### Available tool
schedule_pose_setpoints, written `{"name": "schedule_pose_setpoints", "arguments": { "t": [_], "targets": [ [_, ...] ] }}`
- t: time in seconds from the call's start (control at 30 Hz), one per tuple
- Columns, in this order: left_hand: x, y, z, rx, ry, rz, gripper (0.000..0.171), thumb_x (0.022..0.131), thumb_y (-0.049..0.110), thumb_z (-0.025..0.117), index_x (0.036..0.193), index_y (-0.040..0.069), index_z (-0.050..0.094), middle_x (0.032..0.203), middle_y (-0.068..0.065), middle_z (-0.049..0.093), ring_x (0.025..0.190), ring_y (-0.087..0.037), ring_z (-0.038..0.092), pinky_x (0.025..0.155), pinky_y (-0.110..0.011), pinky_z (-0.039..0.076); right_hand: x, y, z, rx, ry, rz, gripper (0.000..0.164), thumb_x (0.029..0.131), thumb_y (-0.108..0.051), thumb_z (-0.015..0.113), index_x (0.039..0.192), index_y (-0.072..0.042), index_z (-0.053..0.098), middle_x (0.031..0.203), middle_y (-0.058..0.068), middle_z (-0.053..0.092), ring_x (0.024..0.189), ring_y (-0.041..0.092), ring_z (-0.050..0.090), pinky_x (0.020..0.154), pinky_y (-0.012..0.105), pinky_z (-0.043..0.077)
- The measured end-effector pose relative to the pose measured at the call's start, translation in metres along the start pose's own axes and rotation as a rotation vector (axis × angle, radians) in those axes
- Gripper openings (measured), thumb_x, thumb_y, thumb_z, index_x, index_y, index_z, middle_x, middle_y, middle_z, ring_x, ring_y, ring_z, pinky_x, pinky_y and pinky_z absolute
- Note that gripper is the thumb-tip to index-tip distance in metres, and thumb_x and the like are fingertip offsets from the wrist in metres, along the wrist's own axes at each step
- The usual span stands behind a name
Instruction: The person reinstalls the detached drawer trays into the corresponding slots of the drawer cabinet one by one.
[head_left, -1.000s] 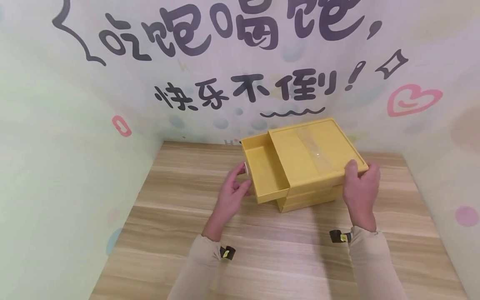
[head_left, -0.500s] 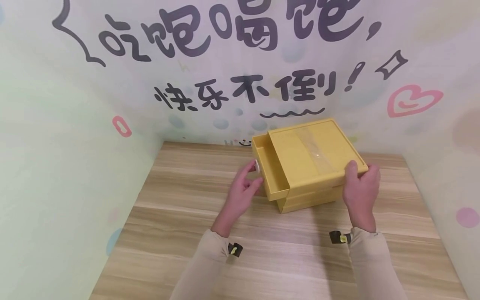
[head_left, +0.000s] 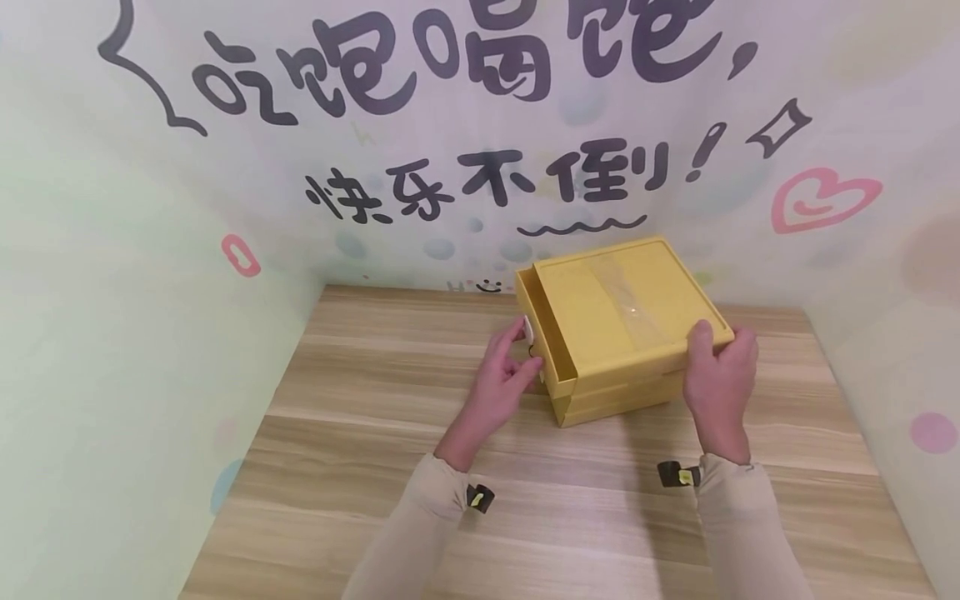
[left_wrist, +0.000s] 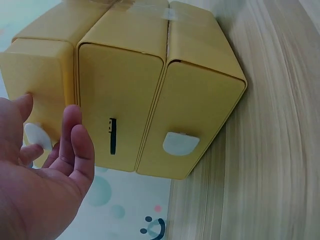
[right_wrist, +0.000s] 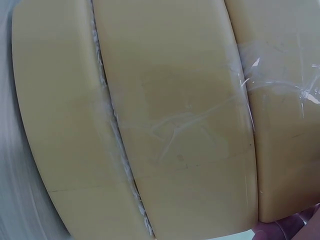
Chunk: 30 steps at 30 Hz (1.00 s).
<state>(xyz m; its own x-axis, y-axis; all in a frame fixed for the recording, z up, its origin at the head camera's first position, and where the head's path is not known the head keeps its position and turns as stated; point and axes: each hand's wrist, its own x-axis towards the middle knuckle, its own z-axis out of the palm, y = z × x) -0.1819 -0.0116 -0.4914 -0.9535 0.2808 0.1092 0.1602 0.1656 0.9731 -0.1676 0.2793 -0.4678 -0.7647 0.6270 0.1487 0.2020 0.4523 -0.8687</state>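
Note:
A yellow drawer box point(head_left: 622, 300) of three tiers stands on the table. Its top drawer point(head_left: 543, 325) sticks out a little on the left side. My left hand point(head_left: 498, 379) is at that drawer's front, thumb tip against it and index finger by its white knob point(left_wrist: 37, 136), the other fingers loosely bent in the left wrist view. The middle front bears a black strip point(left_wrist: 113, 136), the bottom one another white knob point(left_wrist: 181, 143). My right hand point(head_left: 722, 379) grips the box's near right corner, thumb on top, fingers round the end; only a bit of it shows in the right wrist view.
Clear tape point(head_left: 624, 300) runs over the box top and down its side. The wood-grain table point(head_left: 390, 467) meets a printed wall point(head_left: 420, 250) right behind the box, with more walls left and right.
The top drawer has slid right, into the box, from well out to only slightly out. My left hand has moved right with its front. The right hand keeps its grip in place.

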Motion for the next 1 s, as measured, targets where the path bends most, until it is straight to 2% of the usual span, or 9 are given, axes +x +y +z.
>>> {"name": "schedule_pose_setpoints", "arguments": {
  "t": [0.2, 0.3, 0.43, 0.6, 0.67, 0.77, 0.93, 1.0],
  "targets": [
    [0.004, -0.002, 0.006, 0.005, -0.027, 0.004, 0.072, 0.102, 0.025, 0.062, 0.162, 0.034, 0.023, 0.155, -0.003, 0.038, 0.079, -0.025, 0.065, 0.066, -0.026, 0.057, 0.0, 0.0, 0.001, 0.003, 0.018, -0.01, 0.043, 0.096, -0.043, 0.044, 0.108, -0.003, 0.045, 0.093, -0.001, 0.039, 0.082, 0.023, 0.041, 0.069, 0.036, 0.03],
    [0.005, -0.004, 0.009, 0.008, -0.036, 0.018, 0.072, 0.103, 0.024, 0.061, 0.162, 0.033, 0.022, 0.154, -0.004, 0.037, 0.072, -0.022, 0.06, 0.06, -0.024, 0.053, -0.001, -0.001, 0.001, 0.002, 0.019, -0.012, 0.043, 0.096, -0.043, 0.044, 0.109, -0.002, 0.045, 0.093, -0.001, 0.039, 0.082, 0.023, 0.041, 0.069, 0.036, 0.03],
    [0.006, -0.001, 0.014, 0.005, -0.034, 0.015, 0.07, 0.103, 0.023, 0.061, 0.162, 0.032, 0.023, 0.154, -0.005, 0.036, 0.065, -0.011, 0.051, 0.059, -0.021, 0.05, -0.003, -0.003, 0.0, 0.006, 0.015, -0.016, 0.043, 0.096, -0.043, 0.044, 0.109, -0.002, 0.045, 0.092, -0.001, 0.038, 0.082, 0.023, 0.04, 0.069, 0.036, 0.03],
    [0.008, 0.0, 0.018, 0.006, -0.048, 0.003, 0.071, 0.104, 0.026, 0.06, 0.162, 0.033, 0.021, 0.156, -0.002, 0.035, 0.065, -0.009, 0.049, 0.061, -0.022, 0.051, -0.003, -0.003, 0.001, 0.013, 0.029, -0.022, 0.043, 0.097, -0.043, 0.044, 0.109, -0.002, 0.045, 0.092, -0.001, 0.038, 0.082, 0.022, 0.04, 0.069, 0.036, 0.03],
    [0.01, -0.004, 0.019, -0.006, -0.055, 0.007, 0.071, 0.104, 0.027, 0.059, 0.162, 0.035, 0.019, 0.156, -0.001, 0.034, 0.065, -0.01, 0.05, 0.061, -0.022, 0.052, -0.003, -0.003, 0.003, 0.018, 0.032, -0.023, 0.041, 0.097, -0.043, 0.044, 0.107, -0.003, 0.045, 0.092, -0.001, 0.038, 0.081, 0.022, 0.04, 0.069, 0.035, 0.03],
    [0.011, -0.006, 0.02, -0.036, -0.06, 0.001, 0.072, 0.105, 0.023, 0.057, 0.163, 0.034, 0.016, 0.156, -0.001, 0.031, 0.067, -0.017, 0.051, 0.062, -0.023, 0.052, -0.003, -0.005, 0.005, 0.031, 0.022, -0.018, 0.038, 0.097, -0.042, 0.044, 0.104, -0.005, 0.044, 0.092, -0.001, 0.038, 0.081, 0.021, 0.04, 0.068, 0.036, 0.031],
    [0.013, -0.008, 0.025, -0.059, -0.088, 0.007, 0.072, 0.107, 0.02, 0.053, 0.163, 0.034, 0.011, 0.157, -0.002, 0.025, 0.071, -0.036, 0.054, 0.062, -0.025, 0.053, -0.002, -0.006, 0.004, 0.042, 0.019, -0.004, 0.033, 0.098, -0.04, 0.043, 0.104, -0.008, 0.043, 0.093, -0.003, 0.037, 0.08, 0.02, 0.039, 0.068, 0.035, 0.031],
    [0.013, -0.008, 0.025, -0.051, -0.094, 0.007, 0.072, 0.107, 0.02, 0.052, 0.164, 0.034, 0.01, 0.158, -0.002, 0.024, 0.071, -0.037, 0.054, 0.062, -0.025, 0.053, -0.002, -0.005, 0.003, 0.043, 0.016, 0.003, 0.032, 0.098, -0.04, 0.043, 0.104, -0.008, 0.043, 0.094, -0.003, 0.037, 0.08, 0.019, 0.039, 0.068, 0.035, 0.031]
  ]
}}
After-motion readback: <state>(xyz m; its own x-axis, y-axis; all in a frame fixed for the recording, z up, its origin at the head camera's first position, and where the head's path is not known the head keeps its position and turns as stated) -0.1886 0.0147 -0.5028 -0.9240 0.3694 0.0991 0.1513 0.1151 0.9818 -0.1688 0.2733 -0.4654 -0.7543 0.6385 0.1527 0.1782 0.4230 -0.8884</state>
